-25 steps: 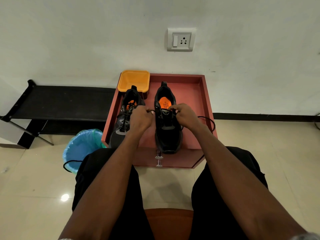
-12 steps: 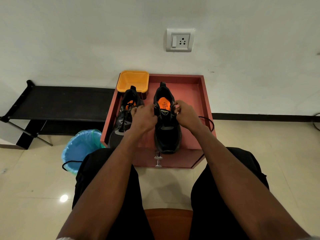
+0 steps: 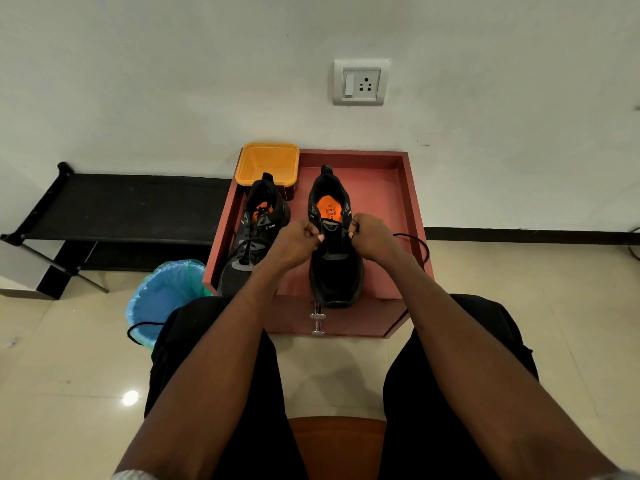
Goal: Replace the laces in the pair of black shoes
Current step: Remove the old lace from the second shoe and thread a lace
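L hand (image 3: 298,242) fingers curled, pinching the black lace (image 3: 417,245) at the L side of the right shoe (image 3: 334,268); R hand (image 3: 372,237) fingers curled too, pinching the lace at the shoe's R side, just below the tongue. Lace loops out R of the R hand, over the tray's R edge. Right shoe sits mid-tray, toe at the front edge of the red tray (image 3: 408,188), above a metal knob (image 3: 317,322). Left shoe (image 3: 254,237), already laced, lies just beside the tray's L wall, toe at the front edge. Bare tray floor R of the right shoe & behind it. Orange bin (image 3: 267,164) in the back-L corner, touching the left shoe's heel. Readable: "CLYMB" on left shoe tongue; insole print "AIR", rest too small. Both forearms reach fwd over the knees, wrists angled inward. Blue-lined bin (image 3: 162,292) on floor L of tray, another black lace (image 3: 138,332) hanging over its rim.
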The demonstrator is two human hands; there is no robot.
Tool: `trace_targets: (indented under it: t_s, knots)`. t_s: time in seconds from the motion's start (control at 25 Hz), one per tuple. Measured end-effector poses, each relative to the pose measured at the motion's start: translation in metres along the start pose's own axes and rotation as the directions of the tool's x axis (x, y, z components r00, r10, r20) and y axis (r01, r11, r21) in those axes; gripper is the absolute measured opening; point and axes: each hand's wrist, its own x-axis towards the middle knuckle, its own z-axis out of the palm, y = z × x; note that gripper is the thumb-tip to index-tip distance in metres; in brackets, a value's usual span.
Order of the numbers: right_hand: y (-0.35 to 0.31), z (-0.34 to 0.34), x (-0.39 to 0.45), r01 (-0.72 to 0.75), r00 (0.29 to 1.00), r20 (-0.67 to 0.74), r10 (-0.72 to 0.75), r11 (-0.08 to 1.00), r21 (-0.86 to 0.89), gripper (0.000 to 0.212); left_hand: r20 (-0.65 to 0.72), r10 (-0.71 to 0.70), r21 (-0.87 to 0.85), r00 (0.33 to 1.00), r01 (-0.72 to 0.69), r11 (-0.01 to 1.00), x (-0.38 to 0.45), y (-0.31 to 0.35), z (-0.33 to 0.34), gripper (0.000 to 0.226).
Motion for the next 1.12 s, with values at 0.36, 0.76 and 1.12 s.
trace_targets:
  t_s: [0.36,0.76,1.12]
  knots:
    - [0.0,-0.002,-0.005,-0.018,1.0,-0.009,0.018,0.999,-0.03,0.013,-0.397,-0.069,0.356,0.915,0.223,0.907,-0.02,0.004,-0.019,0.026]
    - [-0.005,-0.041,-0.019,-0.14,0.988,0.113,0.1,0.889,0.436,0.009,-0.387,-0.021,0.39,0.922,0.184,0.902,-0.012,0.003,-0.015,0.034]
    - [-0.035,-0.061,-0.044,0.183,0.982,-0.09,-0.163,0.756,0.628,0.013,0.346,0.042,-0.724,0.937,0.239,0.647,-0.03,0.031,-0.024,0.037]
